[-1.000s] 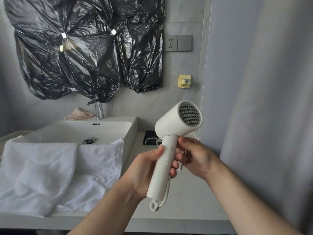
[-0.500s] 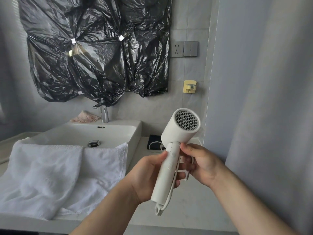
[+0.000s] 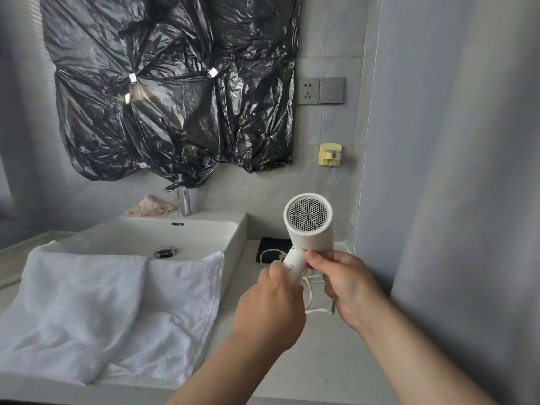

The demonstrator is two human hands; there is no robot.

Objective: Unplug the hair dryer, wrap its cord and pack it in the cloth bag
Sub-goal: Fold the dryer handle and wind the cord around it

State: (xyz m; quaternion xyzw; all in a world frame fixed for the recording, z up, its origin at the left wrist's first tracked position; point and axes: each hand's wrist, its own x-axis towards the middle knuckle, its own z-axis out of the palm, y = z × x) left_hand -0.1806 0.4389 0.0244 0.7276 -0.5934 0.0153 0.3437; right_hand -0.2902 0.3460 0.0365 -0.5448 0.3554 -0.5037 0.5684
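Here, closest in, the left hand [image 3: 271, 311] is over the right half of the counter [image 3: 321, 363], its fingers wrapped tight round the lower part of the hair dryer [image 3: 309, 226] handle and its thumb lying along the handle's side. Just beside it, the right hand [image 3: 347, 287] has its thumb pressed on the top of the handle, right under the barrel, with its fingers curled in below. The hair dryer is held up off the counter between the two hands, its mesh end facing the camera and its handle slanting down to the left. The white cord [image 3: 309, 293] loops down between the hands and runs in under the right hand's curled fingers; whether they pinch it cannot be told.

To the left, a white towel [image 3: 87, 302] hangs over the front rim of the sink [image 3: 230, 229], with the drain [image 3: 165, 251] showing behind it. At the counter's back edge, past the hands, a black bag [image 3: 270, 244] lies flat with a bit of cord across it. Farther back stand the tap [image 3: 183, 200] and a pink cloth [image 3: 150, 207]. On the wall are black plastic sheeting [image 3: 175, 83], a socket [image 3: 309, 90], a switch [image 3: 331, 90] and a yellow hook [image 3: 330, 154].
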